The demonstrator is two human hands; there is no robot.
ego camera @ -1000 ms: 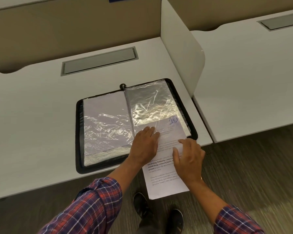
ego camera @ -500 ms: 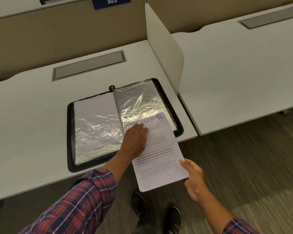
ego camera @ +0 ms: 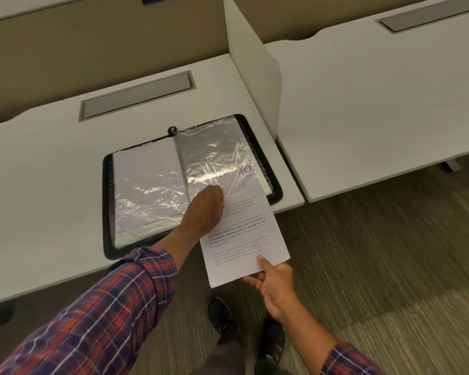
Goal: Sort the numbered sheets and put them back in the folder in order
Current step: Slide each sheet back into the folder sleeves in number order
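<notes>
While the left hand (ego camera: 207,209) (grip unclear) rests on crinkly sleeve (ego camera: 217,155), right hand (ego camera: 276,282) pinches printed sheet (ego camera: 244,239)

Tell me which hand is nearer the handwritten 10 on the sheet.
Left. The left hand lies on the sheet, just below and left of the 10; the right hand pinches the sheet's bottom edge, far from it.
</notes>
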